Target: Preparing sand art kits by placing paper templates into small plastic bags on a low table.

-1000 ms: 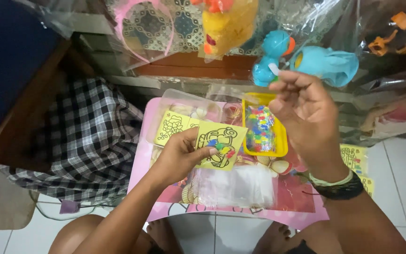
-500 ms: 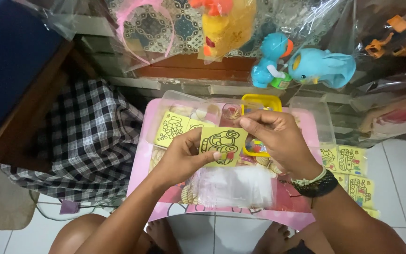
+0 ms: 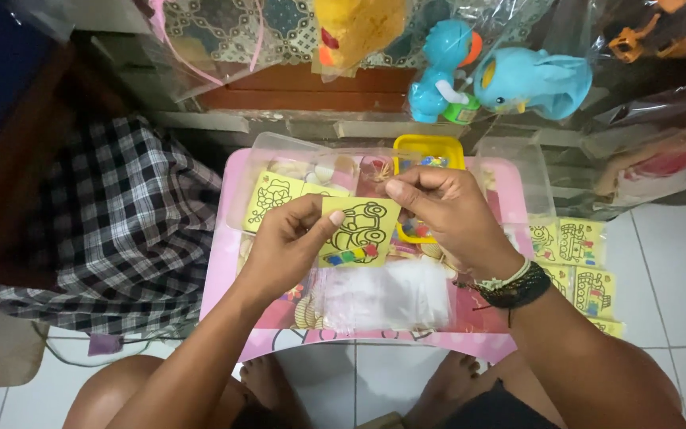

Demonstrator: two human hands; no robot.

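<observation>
Both hands meet over the middle of a small pink bench (image 3: 224, 270), holding one yellow card (image 3: 359, 232) between them. The card carries a black outline drawing of a car and a row of small colour dots along its lower edge.

Left hand (image 3: 291, 242): closed on the card's left edge, thumb lying across the face, fingers curled behind. Right hand (image 3: 446, 218): thumb and forefinger pinched on the card's upper right corner, the other fingers folded under; bracelets (image 3: 510, 286) sit on that wrist. The card is held clear of the bench top, roughly level, face up to the camera.

Under and around the hands:
- a clear bag (image 3: 387, 294) lying flat near the front edge, just below the card;
- a yellow tray (image 3: 429, 151) of small coloured pieces behind the right hand, partly hidden by it;
- a second card (image 3: 267, 199) of the same kind to the left rear, under a clear lid (image 3: 279, 155);
- more cards (image 3: 577, 262) spread on the white floor tiles to the right of the bench.

Checked cloth (image 3: 113, 230) lies to the left. Blue toys (image 3: 502, 79) in plastic wrap hang beyond the bench — well apart from the hands. Bare feet show below the front edge.
</observation>
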